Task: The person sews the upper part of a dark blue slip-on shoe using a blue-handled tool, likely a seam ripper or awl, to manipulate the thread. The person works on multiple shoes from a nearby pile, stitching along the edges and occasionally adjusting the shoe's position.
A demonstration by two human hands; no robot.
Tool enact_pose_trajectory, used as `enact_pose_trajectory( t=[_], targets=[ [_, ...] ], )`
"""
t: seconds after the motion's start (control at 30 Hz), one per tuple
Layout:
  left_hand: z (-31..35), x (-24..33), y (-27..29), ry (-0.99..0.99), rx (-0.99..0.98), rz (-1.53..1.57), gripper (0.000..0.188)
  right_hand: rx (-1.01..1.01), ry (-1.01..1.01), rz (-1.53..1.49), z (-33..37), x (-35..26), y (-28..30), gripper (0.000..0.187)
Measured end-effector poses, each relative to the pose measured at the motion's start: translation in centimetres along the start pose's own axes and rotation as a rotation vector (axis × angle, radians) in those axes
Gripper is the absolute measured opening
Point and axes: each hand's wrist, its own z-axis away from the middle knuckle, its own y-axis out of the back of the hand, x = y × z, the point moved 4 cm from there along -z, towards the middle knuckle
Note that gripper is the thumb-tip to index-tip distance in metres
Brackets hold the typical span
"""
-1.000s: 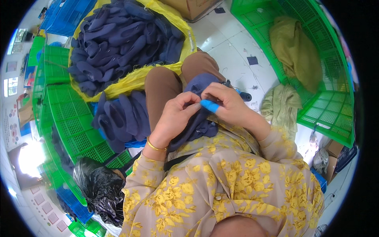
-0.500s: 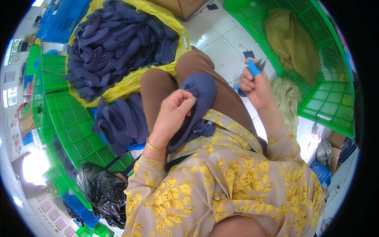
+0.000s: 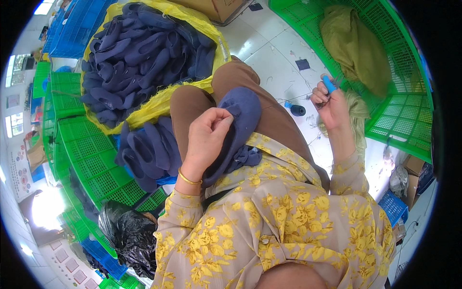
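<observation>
My left hand [image 3: 207, 137] pinches the edge of a dark blue knitted piece [image 3: 240, 120] that lies over my lap on brown trousers. My right hand [image 3: 331, 103] is held out to the right, away from the cloth, gripping a small blue-handled cutter [image 3: 330, 85]. A stack of matching dark blue pieces [image 3: 149, 154] rests on a green crate [image 3: 101, 159] just left of my left knee. A spool of dark thread [image 3: 296, 110] lies on the floor between my knee and my right hand.
A yellow sack [image 3: 159, 103] heaped with dark blue pieces sits ahead on the left. A large green crate [image 3: 399, 115] on the right holds olive cloth [image 3: 353, 43]. A black plastic bag [image 3: 127, 236] lies at lower left; blue crates and a cardboard box stand beyond.
My right hand left the blue piece with the cutter and swung out to the right. My left hand kept its pinch on the cloth in my lap.
</observation>
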Motion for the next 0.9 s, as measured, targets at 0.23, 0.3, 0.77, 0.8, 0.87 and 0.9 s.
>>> enact_pose_trajectory(
  t=[0.23, 0.3, 0.77, 0.8, 0.87, 0.9],
  targets=[
    [0.4, 1.3, -0.2, -0.061, 0.011, 0.008, 0.006, -0.083, 0.028, 0.008, 0.8, -1.2, -0.9, 0.01],
    [0.2, 1.5, -0.6, -0.3, 0.092, -0.099, 0.004, -0.107, 0.045, 0.043, 1.4, -1.7, -1.7, 0.01],
    [-0.1, 2.6, -1.1, -0.584, 0.182, -0.424, 0.007, -0.48, 0.435, 0.074, 5.5, -13.0, -8.6, 0.02],
    [-0.3, 2.5, -1.2, -0.585, 0.186, -0.41, 0.008, -0.486, 0.463, 0.074, 5.7, -13.2, -8.7, 0.021],
    [-0.3, 2.3, -1.2, -0.531, 0.191, -0.386, 0.008, -0.303, 0.449, 0.523, 4.8, -10.1, -7.9, 0.021],
    [-0.3, 2.1, -0.9, -0.48, 0.18, -0.363, 0.007, -0.023, 0.472, 0.839, 4.7, -8.3, -7.1, 0.021]
  ],
)
